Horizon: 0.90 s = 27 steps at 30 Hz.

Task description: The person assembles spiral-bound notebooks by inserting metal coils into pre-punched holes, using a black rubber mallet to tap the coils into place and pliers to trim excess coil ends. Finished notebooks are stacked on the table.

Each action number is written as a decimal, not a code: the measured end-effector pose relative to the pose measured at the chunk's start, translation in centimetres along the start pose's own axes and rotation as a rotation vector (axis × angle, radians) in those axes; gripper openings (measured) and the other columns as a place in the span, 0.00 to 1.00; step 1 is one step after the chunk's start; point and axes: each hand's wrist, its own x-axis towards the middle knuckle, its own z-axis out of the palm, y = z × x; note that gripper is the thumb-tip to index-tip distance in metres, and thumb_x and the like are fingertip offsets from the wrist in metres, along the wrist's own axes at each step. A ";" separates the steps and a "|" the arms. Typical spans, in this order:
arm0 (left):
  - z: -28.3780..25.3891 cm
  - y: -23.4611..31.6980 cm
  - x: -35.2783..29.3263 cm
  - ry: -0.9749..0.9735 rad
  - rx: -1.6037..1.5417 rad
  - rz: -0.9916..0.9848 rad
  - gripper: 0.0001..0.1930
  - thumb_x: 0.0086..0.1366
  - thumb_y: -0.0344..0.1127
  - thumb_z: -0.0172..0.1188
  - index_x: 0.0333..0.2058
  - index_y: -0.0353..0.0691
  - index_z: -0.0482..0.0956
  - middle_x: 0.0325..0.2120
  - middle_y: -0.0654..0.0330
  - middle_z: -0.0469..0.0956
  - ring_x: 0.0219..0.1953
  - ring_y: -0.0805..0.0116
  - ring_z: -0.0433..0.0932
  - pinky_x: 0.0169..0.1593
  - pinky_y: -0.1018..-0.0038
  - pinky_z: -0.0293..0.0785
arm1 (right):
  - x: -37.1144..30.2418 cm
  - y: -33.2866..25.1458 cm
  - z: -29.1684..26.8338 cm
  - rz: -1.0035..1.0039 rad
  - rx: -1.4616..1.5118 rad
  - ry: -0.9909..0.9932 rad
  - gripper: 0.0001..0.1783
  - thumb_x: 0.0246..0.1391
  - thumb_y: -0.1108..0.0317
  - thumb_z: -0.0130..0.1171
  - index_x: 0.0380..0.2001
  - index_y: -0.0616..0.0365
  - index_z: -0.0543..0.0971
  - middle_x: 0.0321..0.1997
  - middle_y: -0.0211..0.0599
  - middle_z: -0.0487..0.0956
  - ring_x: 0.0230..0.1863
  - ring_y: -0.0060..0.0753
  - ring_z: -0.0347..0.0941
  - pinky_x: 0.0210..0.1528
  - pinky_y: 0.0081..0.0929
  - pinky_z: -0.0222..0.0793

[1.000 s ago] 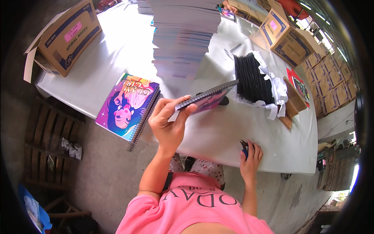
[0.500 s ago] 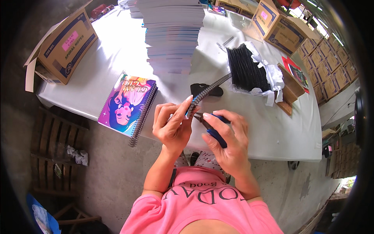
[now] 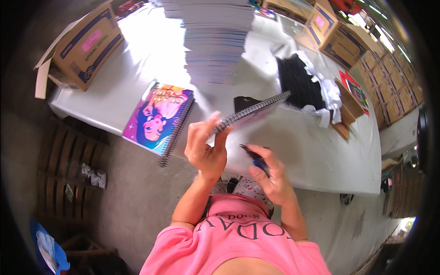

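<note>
My left hand [image 3: 207, 153] pinches the near end of a spiral notebook [image 3: 255, 109], seen almost edge-on with its black coil facing up. Blue-handled pliers [image 3: 260, 163] are gripped in my right hand [image 3: 275, 181], their dark jaws a short way below the notebook and apart from it. To the left, a small pile of spiral notebooks [image 3: 158, 117] with a colourful illustrated cover lies at the table's front edge. Partly behind the held notebook is a flat black object [image 3: 243, 103], too covered to name. A bundle of black coils [image 3: 299, 83] lies to the right.
A tall stack of paper blocks [image 3: 214, 46] rises at the table's far middle. Open cardboard boxes stand at the far left [image 3: 87, 50] and far right [image 3: 339, 41]. White wrapping [image 3: 331, 94] and a brown angled piece [image 3: 349, 107] adjoin the coils. The white table [image 3: 339, 160] curves around me.
The pliers have come away from the notebook's coil, moving down and right with my right hand. My left hand has swung the notebook toward a flatter slant. The whole view has shifted slightly.
</note>
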 end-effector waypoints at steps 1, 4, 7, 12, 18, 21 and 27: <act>-0.1 0.1 0.4 0.053 -0.181 -0.119 0.21 0.51 0.24 0.65 0.45 0.33 0.73 0.28 0.65 0.71 0.25 0.79 0.67 0.27 0.85 0.63 | -0.3 1.2 -0.8 -0.073 -0.352 0.049 0.23 0.54 0.59 0.54 0.54 0.50 0.68 0.41 0.41 0.71 0.44 0.42 0.68 0.47 0.38 0.63; -2.6 -1.0 0.4 0.077 -0.354 -0.485 0.19 0.61 0.27 0.58 0.50 0.32 0.68 0.32 0.64 0.71 0.26 0.83 0.66 0.30 0.87 0.65 | -4.0 6.8 -2.6 0.147 -0.920 0.098 0.25 0.53 0.58 0.54 0.55 0.48 0.68 0.49 0.40 0.67 0.54 0.45 0.61 0.56 0.52 0.50; -4.0 -0.7 0.2 0.118 -0.548 -0.565 0.17 0.64 0.29 0.54 0.50 0.33 0.68 0.33 0.65 0.71 0.30 0.83 0.67 0.36 0.85 0.67 | -5.3 10.6 -3.7 0.216 -1.170 0.300 0.27 0.54 0.51 0.53 0.56 0.46 0.67 0.57 0.39 0.62 0.59 0.45 0.57 0.59 0.58 0.43; -6.0 1.4 1.8 0.259 -0.666 -0.520 0.15 0.64 0.25 0.50 0.50 0.36 0.67 0.37 0.64 0.70 0.38 0.81 0.70 0.43 0.83 0.67 | 2.8 5.6 -2.0 -0.231 0.376 0.357 0.38 0.51 0.46 0.56 0.60 0.56 0.60 0.64 0.39 0.55 0.65 0.39 0.52 0.64 0.42 0.46; -11.6 -1.3 6.9 0.281 -0.312 -0.503 0.15 0.63 0.24 0.50 0.50 0.38 0.68 0.39 0.63 0.66 0.36 0.82 0.65 0.39 0.84 0.64 | 14.5 -0.8 2.8 -0.301 0.305 0.299 0.26 0.46 0.75 0.64 0.51 0.57 0.70 0.33 0.33 0.78 0.32 0.16 0.71 0.35 0.13 0.66; -14.3 -5.9 7.4 0.191 0.233 -0.541 0.15 0.62 0.27 0.50 0.48 0.38 0.71 0.39 0.60 0.70 0.40 0.72 0.66 0.44 0.77 0.64 | 21.0 -1.5 6.8 -0.242 0.184 0.141 0.25 0.45 0.68 0.66 0.48 0.62 0.74 0.33 0.37 0.79 0.32 0.20 0.73 0.35 0.18 0.69; -15.8 -14.1 2.7 0.169 0.700 -0.372 0.12 0.61 0.32 0.49 0.41 0.34 0.73 0.39 0.56 0.73 0.46 0.60 0.66 0.52 0.70 0.60 | 24.8 7.8 13.8 -0.339 -0.494 0.082 0.17 0.49 0.61 0.57 0.42 0.56 0.78 0.44 0.46 0.76 0.45 0.45 0.73 0.50 0.33 0.66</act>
